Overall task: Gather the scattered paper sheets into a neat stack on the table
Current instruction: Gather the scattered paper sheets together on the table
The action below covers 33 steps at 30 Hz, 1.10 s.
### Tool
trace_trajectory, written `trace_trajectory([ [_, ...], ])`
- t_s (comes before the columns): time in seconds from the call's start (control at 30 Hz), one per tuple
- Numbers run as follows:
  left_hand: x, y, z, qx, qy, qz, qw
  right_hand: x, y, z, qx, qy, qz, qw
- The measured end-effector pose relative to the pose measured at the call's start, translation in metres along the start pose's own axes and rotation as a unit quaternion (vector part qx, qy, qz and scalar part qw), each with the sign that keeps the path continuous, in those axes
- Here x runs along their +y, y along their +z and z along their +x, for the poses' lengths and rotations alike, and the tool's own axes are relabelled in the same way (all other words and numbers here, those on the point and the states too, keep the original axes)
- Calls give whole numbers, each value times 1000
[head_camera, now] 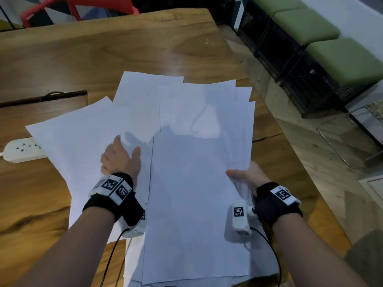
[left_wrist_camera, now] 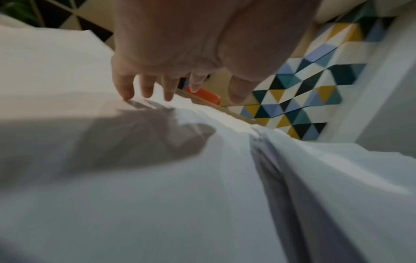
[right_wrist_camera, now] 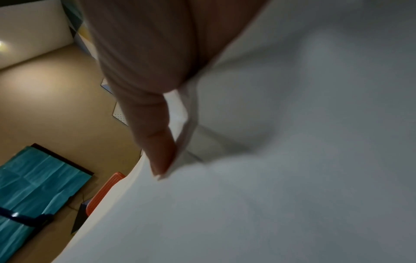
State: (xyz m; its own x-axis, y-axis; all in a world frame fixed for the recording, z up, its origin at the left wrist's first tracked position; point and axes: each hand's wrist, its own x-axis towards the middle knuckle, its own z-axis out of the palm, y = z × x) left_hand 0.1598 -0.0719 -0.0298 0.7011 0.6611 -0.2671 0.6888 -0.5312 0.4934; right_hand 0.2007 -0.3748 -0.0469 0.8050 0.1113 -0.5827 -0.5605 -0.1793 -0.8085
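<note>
Several white paper sheets lie fanned and overlapping on the wooden table. My right hand pinches the right edge of the raised near sheets, thumb on top and fingers hidden beneath. In the right wrist view the thumb presses on the sheets' edge. My left hand hovers with spread fingers over the left sheets. In the left wrist view its fingertips touch or nearly touch the paper, holding nothing.
A white power strip lies partly under the left sheets. A cable slot cuts into the table at the left. A red chair stands beyond the far edge. Green-cushioned black crates line the floor at the right.
</note>
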Motion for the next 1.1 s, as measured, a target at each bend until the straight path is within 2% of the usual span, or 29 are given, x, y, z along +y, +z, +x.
trace_trajectory([
  [0.07, -4, 1, -2, -40, -16, 25, 999, 0, 1, 1, -5, 0, 4, 1000],
  [0.17, 6, 15, -21, -119, 72, -22, 990, -1, 1, 0, -7, -7, -3, 1000],
  [0.23, 20, 22, -34, -154, 130, -80, 976, -1, 1, -1, -7, -9, 7, 1000],
  [0.3, 30, 22, -43, -175, 160, -121, 964, 0, 0, -3, -9, -12, 16, 1000],
  [0.37, 29, 13, -40, -159, 125, -157, 967, 1, 0, -3, -12, -15, 19, 1000],
  [0.47, 15, -1, -28, -109, 13, -165, 980, 0, 0, -2, -14, -12, 33, 999],
  [0.5, 11, 0, -27, -114, -7, -165, 980, -1, 1, -2, -21, -12, 39, 999],
  [0.53, 11, 1, -30, -136, -12, -181, 974, -3, 3, -1, -28, -12, 49, 998],
  [0.63, 16, 16, -45, -254, -9, -266, 930, -7, 10, -1, -33, -9, 43, 998],
  [0.67, 17, 21, -47, -258, -3, -277, 925, -7, 11, 0, -30, -7, 29, 999],
  [0.7, 18, 21, -46, -233, 9, -265, 936, -6, 11, 0, -26, -5, 19, 999],
  [0.73, 16, 16, -41, -178, 18, -229, 957, -5, 9, 0, -25, -3, 10, 1000],
  [0.77, 11, 9, -33, -99, 17, -152, 983, -4, 9, 0, -26, -3, 5, 1000],
  [0.8, 1, -2, -24, -23, 8, -66, 998, -3, 7, 0, -27, -1, 3, 1000],
  [0.83, -12, -15, -16, 20, -25, -3, 999, -3, 7, 0, -29, -1, 4, 1000],
  [0.87, -27, -25, -9, 37, -71, 33, 996, -4, 7, 0, -32, -1, 5, 999],
  [0.93, -47, -29, -2, 4, -142, 69, 987, -5, 8, 0, -36, -5, 9, 999],
  [0.97, -53, -23, -5, -22, -141, 94, 985, -6, 9, 0, -39, -8, 10, 999],
  [1.1, -39, 7, -23, -112, -15, 144, 983, -7, 9, -1, -43, -7, 7, 999],
])
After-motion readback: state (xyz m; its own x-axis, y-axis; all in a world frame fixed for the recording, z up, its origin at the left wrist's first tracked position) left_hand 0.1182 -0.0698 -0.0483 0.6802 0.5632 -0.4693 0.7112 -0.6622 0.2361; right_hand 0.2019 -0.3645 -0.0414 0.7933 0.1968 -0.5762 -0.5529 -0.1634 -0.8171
